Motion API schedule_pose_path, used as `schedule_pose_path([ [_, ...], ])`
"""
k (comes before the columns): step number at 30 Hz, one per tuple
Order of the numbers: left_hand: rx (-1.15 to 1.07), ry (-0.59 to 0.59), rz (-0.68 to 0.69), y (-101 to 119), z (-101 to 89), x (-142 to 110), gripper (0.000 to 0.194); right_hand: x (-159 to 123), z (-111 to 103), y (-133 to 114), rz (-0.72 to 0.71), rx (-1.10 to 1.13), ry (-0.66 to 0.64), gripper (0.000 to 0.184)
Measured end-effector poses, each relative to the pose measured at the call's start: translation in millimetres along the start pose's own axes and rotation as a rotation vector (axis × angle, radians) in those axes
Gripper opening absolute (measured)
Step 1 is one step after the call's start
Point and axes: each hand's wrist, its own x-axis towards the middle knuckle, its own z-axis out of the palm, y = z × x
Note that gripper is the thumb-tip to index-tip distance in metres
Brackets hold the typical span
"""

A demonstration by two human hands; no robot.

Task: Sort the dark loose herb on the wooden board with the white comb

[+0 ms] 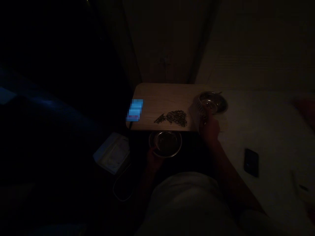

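Note:
The light is very dim. My left hand (154,156) grips the near-left rim of a round metal bowl (176,152), held just below the front edge of a small wooden table (157,93). What lies inside that bowl is too dark to make out. On the tabletop is a spread-out heap of small dark grains or seeds (176,118). To its right, my right hand (209,129) is closed on a pale, flat, slotted thing (196,111), blurred and partly hidden by the fingers. Right behind this hand stands a second metal bowl (220,102).
A lit phone screen (135,110), pixelated, is at the table's left end. A pale box (113,152) stands lower left, with a white cable (118,196) below it. Right of the table, a dark phone (251,162) lies on a pale surface (270,131). A wall socket (164,60) is behind.

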Motion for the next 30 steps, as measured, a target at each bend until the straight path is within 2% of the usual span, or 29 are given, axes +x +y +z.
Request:
schedule_pose_path([
  [9, -0.018, 0.029, -0.031, -0.5, -4.0, 3.1, 0.041, -1.4, -0.3, 0.1, -0.016, -0.005, 0.018, 0.054],
  [13, -0.017, 0.007, 0.002, -1.1, -3.6, 1.5, 0.037, -1.1, 0.5, -0.1, -0.003, -0.002, 0.017, 0.054],
  [18, -0.010, 0.016, -0.020, -0.7, -2.1, -2.8, 0.026, -1.8, -0.6, -0.8, -0.011, 0.005, 0.021, 0.053],
  [24, -0.028, 0.001, -0.037, -1.4, -2.6, -1.5, 0.032, -1.8, -0.3, 1.0, -0.013, -0.029, 0.025, 0.054],
  [30, -0.035, -0.018, -0.030, -1.5, -4.4, -1.7, 0.030, -2.0, -1.9, 2.0, -0.027, -0.029, 0.028, 0.055],
])
